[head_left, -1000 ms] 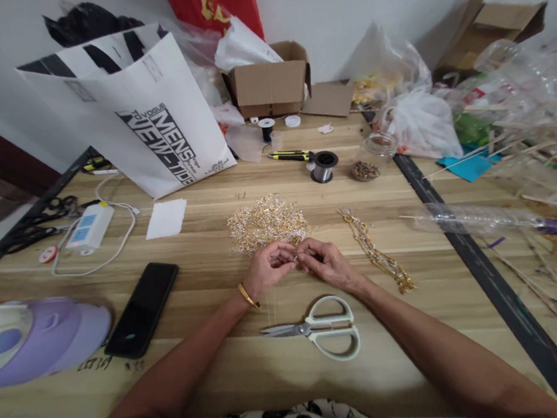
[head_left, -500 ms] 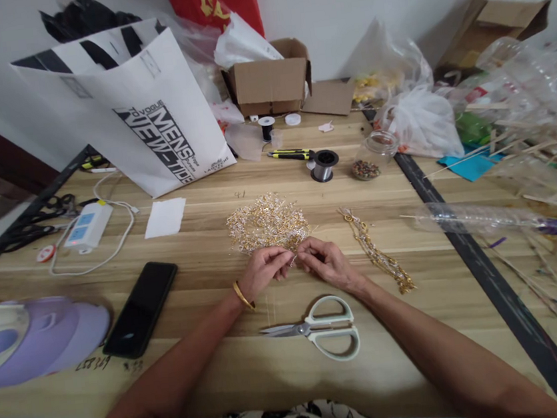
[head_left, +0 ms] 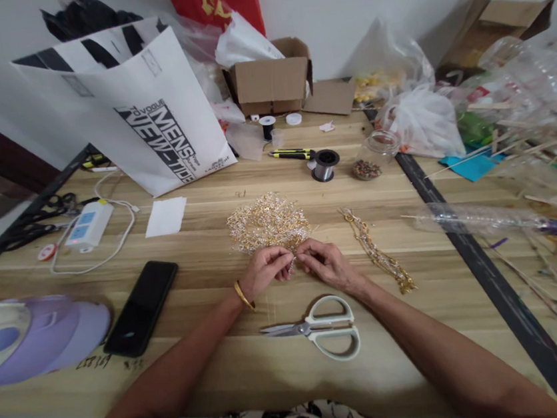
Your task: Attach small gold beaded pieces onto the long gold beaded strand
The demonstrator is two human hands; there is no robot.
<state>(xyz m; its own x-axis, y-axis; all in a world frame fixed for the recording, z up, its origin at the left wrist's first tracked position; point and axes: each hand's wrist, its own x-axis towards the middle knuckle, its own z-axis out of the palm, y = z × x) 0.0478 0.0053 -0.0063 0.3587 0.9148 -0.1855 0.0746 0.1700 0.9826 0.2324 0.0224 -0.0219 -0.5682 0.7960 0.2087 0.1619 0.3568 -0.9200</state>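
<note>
Fingertip work, two hands, at mid-table. Left hand (head_left: 268, 267) has thumb and forefinger pressed together, other fingers curled, grasping what seems to be a small beaded strand (head_left: 292, 266). Right hand (head_left: 327, 262) sits just beside it, thumb and forefinger drawn in toward the strand's end; piece too small at this range, so I cannot tell whether those fingers grip anything.

Location: strand between the two hands, at the near edge of a loose pile of gold and clear beadwork (head_left: 267, 220). To the right, well clear of the pile, lies a bundle of beaded strands (head_left: 380, 254), slanting from far left to near right. Scissors (head_left: 333, 329) rest on the near side, blades pointing left, untouched. Farther off: wire spool (head_left: 324, 165) and, to its right, a jar (head_left: 376, 155) with small coloured pieces.

Step in hand, my judgement: fine handling of one strand's end. Next move calls for a steady left pinch and small, precise right fingertip adjustments, without snagging the pile.
</note>
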